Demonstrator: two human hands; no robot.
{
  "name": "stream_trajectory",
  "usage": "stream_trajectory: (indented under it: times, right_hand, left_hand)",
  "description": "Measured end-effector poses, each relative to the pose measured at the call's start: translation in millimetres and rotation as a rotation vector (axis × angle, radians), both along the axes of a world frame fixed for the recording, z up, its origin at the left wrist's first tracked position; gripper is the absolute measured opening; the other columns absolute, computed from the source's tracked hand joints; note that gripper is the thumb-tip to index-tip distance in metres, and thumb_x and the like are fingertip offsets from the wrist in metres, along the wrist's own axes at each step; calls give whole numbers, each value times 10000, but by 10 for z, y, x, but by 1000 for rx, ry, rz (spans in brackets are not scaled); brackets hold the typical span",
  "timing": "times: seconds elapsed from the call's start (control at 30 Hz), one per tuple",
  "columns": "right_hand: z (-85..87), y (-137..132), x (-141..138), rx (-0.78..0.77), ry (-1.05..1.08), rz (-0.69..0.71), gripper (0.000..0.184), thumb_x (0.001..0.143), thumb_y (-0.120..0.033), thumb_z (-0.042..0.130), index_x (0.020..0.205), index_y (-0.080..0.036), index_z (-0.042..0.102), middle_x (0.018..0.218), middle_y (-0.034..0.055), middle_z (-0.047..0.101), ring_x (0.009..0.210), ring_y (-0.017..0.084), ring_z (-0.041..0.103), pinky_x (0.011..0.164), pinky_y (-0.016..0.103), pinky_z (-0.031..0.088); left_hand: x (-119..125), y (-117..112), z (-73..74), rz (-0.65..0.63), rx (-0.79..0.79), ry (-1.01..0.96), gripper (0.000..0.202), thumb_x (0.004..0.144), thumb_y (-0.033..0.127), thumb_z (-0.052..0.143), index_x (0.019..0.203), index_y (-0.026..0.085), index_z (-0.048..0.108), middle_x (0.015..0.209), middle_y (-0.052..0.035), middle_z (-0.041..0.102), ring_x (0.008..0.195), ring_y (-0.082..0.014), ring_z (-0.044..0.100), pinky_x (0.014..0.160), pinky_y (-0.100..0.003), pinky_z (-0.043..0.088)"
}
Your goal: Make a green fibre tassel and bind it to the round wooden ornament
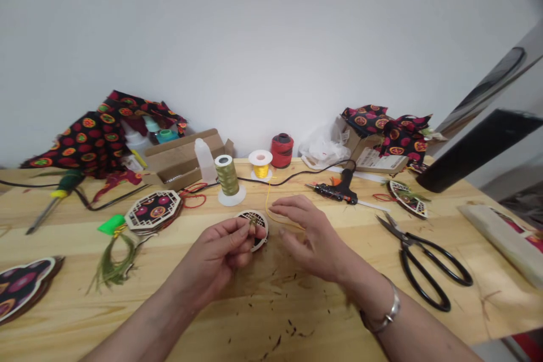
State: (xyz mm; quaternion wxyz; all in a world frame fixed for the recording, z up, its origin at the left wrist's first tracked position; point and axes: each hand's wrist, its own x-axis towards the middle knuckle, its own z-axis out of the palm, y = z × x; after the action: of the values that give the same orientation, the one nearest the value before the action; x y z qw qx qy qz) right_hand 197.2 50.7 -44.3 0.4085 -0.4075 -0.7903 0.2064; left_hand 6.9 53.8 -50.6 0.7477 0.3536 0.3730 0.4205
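Observation:
My left hand (227, 246) is closed in a pinch at the middle of the table, and a small olive-green bit (253, 222), perhaps thread, shows at its fingertips. Just behind those fingers is a round lattice ornament (262, 241) with a pale rim and dark fabric, partly hidden by them. I cannot tell whether the hand touches it. My right hand (307, 235) is open, fingers spread and bent toward the left one, with nothing seen in it. A thin yellow cord (268, 203) runs from the yellow spool (260, 169) down toward the right hand's fingers.
An olive thread cone (228, 176) and a red spool (282, 151) stand behind. At right lie a glue gun (339, 188) and black-handled scissors (418, 249). Leftward are an octagonal ornament (155, 210), a green tassel (113, 260) and a screwdriver (55, 201). Dark scraps dot the front.

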Motion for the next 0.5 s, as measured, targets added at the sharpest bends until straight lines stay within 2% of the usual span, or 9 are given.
stream_trajectory:
  times: [0.17,0.3,0.5]
  right_hand:
    - [77,-41,-33,-132,115,87,244,771,-194,613,1008,-138,632,922,75,625,907,182,550,832,325,445]
    - [67,-49,-43,-193,110,130,210,755,-194,648,961,-153,637,850,37,623,848,161,548,806,306,432]
    - [62,-62,-31,-271,70,130,71,743,-155,631,812,-148,616,779,12,608,765,131,546,731,263,427]
  left_hand:
    - [15,-51,-3,-53,-42,35,86,762,178,652,724,103,671,692,-47,595,496,-46,311,414,-142,218]
    - [20,-69,-24,-90,-35,21,133,759,200,657,657,119,629,606,-6,554,476,-46,298,410,-145,214]
    - [36,-88,-30,-158,-12,84,159,740,248,675,651,125,630,600,4,539,471,-47,321,412,-163,231]
